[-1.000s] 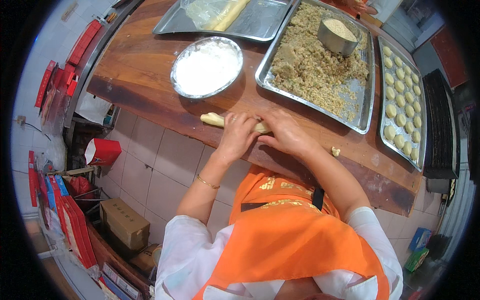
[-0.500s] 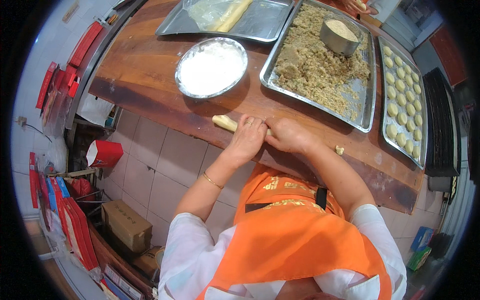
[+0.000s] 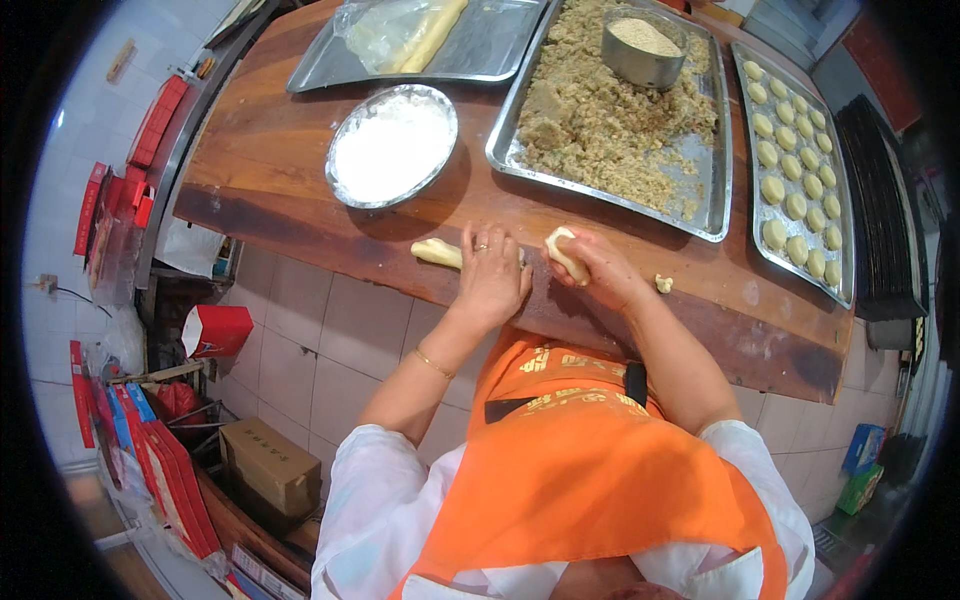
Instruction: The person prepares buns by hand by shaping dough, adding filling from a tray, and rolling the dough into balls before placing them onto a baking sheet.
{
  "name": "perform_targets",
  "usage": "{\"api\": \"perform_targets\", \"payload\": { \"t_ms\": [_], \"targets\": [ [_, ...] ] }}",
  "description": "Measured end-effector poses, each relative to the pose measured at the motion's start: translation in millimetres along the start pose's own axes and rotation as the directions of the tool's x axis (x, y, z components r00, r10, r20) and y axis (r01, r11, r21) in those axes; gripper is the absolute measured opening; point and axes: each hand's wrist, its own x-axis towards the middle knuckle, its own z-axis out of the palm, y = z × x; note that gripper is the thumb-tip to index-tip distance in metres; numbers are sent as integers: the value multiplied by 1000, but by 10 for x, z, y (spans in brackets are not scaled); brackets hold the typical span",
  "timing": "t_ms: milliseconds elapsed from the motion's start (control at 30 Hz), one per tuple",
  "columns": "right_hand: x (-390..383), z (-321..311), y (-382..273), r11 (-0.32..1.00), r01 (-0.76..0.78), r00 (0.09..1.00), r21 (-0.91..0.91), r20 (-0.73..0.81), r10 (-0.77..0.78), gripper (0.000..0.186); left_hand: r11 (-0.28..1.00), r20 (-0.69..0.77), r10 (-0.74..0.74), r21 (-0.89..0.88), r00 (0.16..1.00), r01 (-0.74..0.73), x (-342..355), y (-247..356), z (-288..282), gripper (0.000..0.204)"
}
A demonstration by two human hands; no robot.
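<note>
My left hand [image 3: 492, 272] is curled over a short pale dough roll [image 3: 435, 252] near the table's front edge; one end of the roll sticks out to the left of it. Just to the right, my right hand [image 3: 605, 272] is closed round a torn-off piece of dough [image 3: 569, 256], its pale end showing above the fingers. A gap separates this piece from my left hand. A small dough scrap [image 3: 663, 284] lies on the wooden table [image 3: 400, 225], to the right of my right hand.
Beyond my hands stand a bowl of white flour [image 3: 393, 146] and a tray of crumbly filling [image 3: 600, 150] with a metal container [image 3: 643, 50] in it. Farther back, another tray [image 3: 480, 55] holds a dough log in plastic. At right, a tray [image 3: 742, 165] carries rows of dough rounds.
My hands were together on the roll; now my right hand has moved off to the right with a piece pulled from it. The view has shifted slightly.
</note>
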Motion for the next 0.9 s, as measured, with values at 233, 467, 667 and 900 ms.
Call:
{"api": "perform_targets", "payload": {
  "t_ms": [233,467,667,900],
  "targets": [
    [-472,-111,-214,818,-110,982,-564,-188,3,37,718,124,-29,-687,992,107,141,550,-263,48],
    [-1074,108,-418,-10,-285,857,-958,-250,-450,22,692,151,-127,-695,980,196,166,693,112,17],
    [-1255,-319,-87,117,-137,793,-984,-180,-582,17,854,-68,-72,-520,995,26,146,766,224,12],
    [-652,45,15,230,271,811,-935,93,-578,13,834,-12,-155,-538,988,124,101,708,180,23]
  ]
}}
